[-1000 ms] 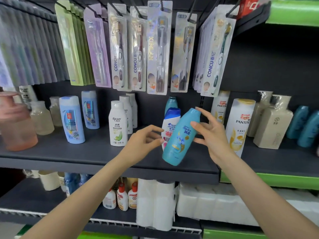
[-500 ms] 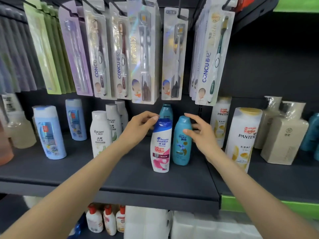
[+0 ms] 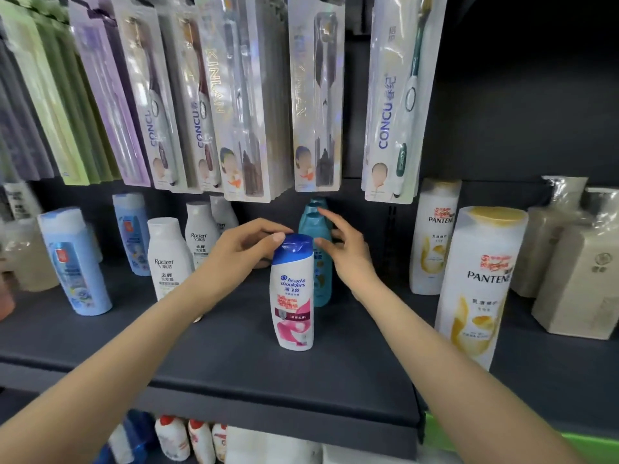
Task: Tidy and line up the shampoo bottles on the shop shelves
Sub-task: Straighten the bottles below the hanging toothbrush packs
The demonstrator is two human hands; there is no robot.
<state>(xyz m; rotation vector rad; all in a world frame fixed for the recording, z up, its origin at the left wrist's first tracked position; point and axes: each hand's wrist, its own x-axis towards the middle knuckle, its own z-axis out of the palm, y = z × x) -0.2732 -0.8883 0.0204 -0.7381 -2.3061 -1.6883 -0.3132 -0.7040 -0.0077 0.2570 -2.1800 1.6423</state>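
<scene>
A white Head & Shoulders bottle (image 3: 293, 296) with a blue cap stands upright mid-shelf on the dark grey shelf (image 3: 234, 360). Directly behind it stands a teal shampoo bottle (image 3: 322, 283), with more teal caps (image 3: 315, 209) lined up behind that. My left hand (image 3: 248, 246) is at the left of the blue cap; a fingertip touches the cap and the other fingers are loosely curled beside it. My right hand (image 3: 345, 252) has spread fingers against the right side of the teal bottle, without gripping it.
White Rocien bottles (image 3: 169, 262) and light blue bottles (image 3: 73, 262) stand to the left. Pantene bottles (image 3: 479, 289) and beige bottles (image 3: 576, 279) stand to the right. Toothbrush packs (image 3: 251, 112) hang low over the back row. Small bottles (image 3: 174, 437) sit on the shelf below.
The teal bottle, held tilted in front of the shelf a second ago, now stands upright behind the Head & Shoulders bottle. My right hand has released it. The view has moved closer.
</scene>
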